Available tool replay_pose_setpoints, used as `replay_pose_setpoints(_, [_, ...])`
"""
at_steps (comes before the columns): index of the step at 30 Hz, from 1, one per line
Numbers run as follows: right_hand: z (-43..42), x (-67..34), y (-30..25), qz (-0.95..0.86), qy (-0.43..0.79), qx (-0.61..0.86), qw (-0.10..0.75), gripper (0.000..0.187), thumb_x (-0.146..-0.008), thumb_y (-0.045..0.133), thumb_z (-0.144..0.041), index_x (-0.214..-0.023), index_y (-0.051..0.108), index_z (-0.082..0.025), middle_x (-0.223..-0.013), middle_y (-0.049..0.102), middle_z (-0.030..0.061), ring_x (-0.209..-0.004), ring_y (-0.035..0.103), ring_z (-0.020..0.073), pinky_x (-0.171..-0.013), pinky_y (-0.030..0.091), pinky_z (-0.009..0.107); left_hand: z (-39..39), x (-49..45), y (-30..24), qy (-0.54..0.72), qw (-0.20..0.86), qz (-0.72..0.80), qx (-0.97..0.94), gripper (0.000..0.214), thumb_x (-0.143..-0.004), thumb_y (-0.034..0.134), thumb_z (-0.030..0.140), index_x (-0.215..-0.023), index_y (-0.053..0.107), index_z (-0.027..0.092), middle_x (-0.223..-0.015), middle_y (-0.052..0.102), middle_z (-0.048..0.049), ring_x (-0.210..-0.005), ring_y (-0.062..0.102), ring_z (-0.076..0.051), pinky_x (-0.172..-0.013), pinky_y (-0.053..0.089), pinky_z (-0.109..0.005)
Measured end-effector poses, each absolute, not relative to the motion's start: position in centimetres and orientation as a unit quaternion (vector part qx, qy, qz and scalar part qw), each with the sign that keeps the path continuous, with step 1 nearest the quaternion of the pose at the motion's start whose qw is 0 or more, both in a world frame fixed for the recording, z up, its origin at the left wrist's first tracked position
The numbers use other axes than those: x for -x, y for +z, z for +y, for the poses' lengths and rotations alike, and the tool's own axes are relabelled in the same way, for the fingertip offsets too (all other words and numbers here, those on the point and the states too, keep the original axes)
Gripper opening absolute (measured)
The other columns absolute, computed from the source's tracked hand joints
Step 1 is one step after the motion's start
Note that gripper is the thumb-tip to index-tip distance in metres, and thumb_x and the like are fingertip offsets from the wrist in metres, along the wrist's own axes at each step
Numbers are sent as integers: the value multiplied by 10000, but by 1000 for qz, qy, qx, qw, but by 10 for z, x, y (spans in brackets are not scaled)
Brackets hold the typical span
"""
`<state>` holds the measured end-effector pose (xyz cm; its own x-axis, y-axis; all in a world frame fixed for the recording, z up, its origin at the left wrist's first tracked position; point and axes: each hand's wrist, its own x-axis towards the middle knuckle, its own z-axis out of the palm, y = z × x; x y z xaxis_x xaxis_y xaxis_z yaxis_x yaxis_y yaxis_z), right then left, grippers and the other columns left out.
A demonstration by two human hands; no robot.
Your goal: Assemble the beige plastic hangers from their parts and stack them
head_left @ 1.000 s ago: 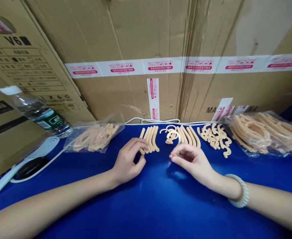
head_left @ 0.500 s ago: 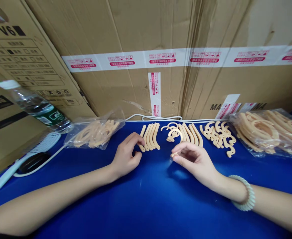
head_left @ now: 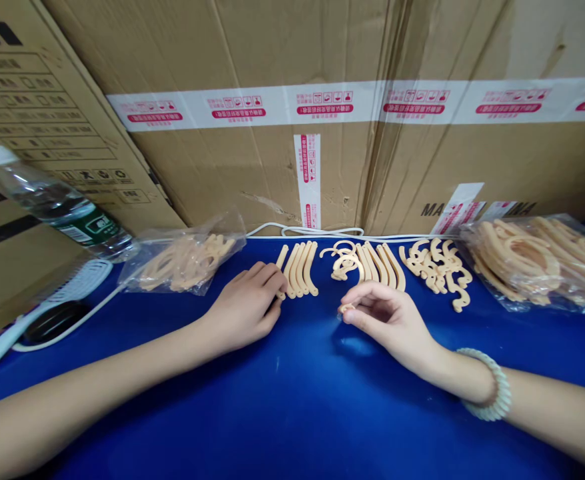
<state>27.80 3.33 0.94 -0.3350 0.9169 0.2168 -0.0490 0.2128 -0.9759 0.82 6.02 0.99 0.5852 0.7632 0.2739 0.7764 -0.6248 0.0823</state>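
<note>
Palm down, the left hand (head_left: 250, 303) reaches in from the lower left over the blue bench (head_left: 282, 413), its knuckles arched and its wrist nearly straight. Its thumb and fingers are drawn close together at the near end of the leftmost strip (head_left: 283, 259), a pale curved piece standing slightly apart from the row of strips (head_left: 302, 267) beside it; whether they grip it I cannot tell. The right hand (head_left: 390, 327), turned on its side with a coiled band (head_left: 487, 385) around the wrist, pinches a small pale piece (head_left: 345, 309) between thumb and forefinger, just above the bench. Beyond that hand lie a few hook-shaped pieces (head_left: 343, 260) and a second row of strips (head_left: 382, 267), with a heap of small S-shaped pieces (head_left: 437, 267) to their right.

Half a second ago the left hand was held beside the strips with a clear gap between thumb and fingers; now that gap has narrowed and the back of the hand has rolled upward. The right hand keeps the same pinch and has hardly moved. The strips still lie in their rows.
</note>
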Motion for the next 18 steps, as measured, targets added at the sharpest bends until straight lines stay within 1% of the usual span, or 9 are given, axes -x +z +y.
replay_pose_setpoints(4, [33, -279, 10, -622, 539, 348, 449, 162, -864, 759, -351, -957, 749, -219, -844, 757, 34, -739, 718, 137, -727, 619, 273, 63, -2, 12, -110, 40, -402, 908, 136, -965, 456, 162, -965, 592, 172, -993, 605, -99, -879, 537, -246, -776, 494, -386])
replay_pose_setpoints(6, [33, -280, 10, -618, 544, 358, 441, 193, -893, 726, -389, -982, 763, -222, -860, 765, 41, -747, 726, 144, -744, 625, 286, 66, 0, 12, -115, 34, -394, 911, 160, -972, 449, 146, -938, 602, 177, -981, 603, -91, -865, 542, -233, -751, 503, -358])
replay_pose_setpoints(9, [32, -281, 10, -613, 548, 367, 435, 220, -894, 725, -405, -1008, 770, -223, -873, 771, 44, -755, 730, 148, -758, 626, 295, 65, 1, 13, -128, 37, -391, 911, 176, -965, 452, 122, -920, 611, 181, -973, 611, -82, -858, 575, -219, -704, 523, -321])
replay_pose_setpoints(12, [32, -280, 11, -610, 556, 369, 428, 227, -878, 745, -393, -1018, 761, -215, -884, 769, 44, -762, 729, 148, -764, 622, 295, 54, -5, 17, -153, 66, -399, 902, 184, -981, 437, 125, -966, 613, 176, -1034, 635, -79, -750, 613, -175, -601, 526, -277])
replay_pose_setpoints(14, [32, -279, 11, -607, 563, 363, 428, 221, -871, 755, -379, -1007, 740, -205, -882, 759, 41, -759, 723, 140, -761, 617, 286, 44, -11, 21, -196, 64, -383, 901, 182, -998, 429, 126, -1015, 604, 172, -1078, 653, -76, -698, 632, -143, -571, 535, -254])
replay_pose_setpoints(16, [33, -278, 11, -600, 570, 351, 438, 203, -859, 770, -366, -938, 682, -201, -861, 743, 30, -734, 712, 128, -737, 609, 276, 34, -17, 23, -254, 32, -346, 903, 184, -1009, 424, 112, -1035, 597, 171, -1103, 674, -76, -773, 683, -138, -635, 572, -238])
replay_pose_setpoints(18, [34, -276, 9, -590, 577, 341, 451, 264, -841, 789, -360, -858, 570, -213, -834, 727, 18, -722, 706, 129, -724, 603, 282, 28, -22, 24, -306, -20, -311, 899, 187, -1013, 435, 104, -1044, 605, 175, -1124, 696, -83, -911, 714, -149, -755, 600, -235])
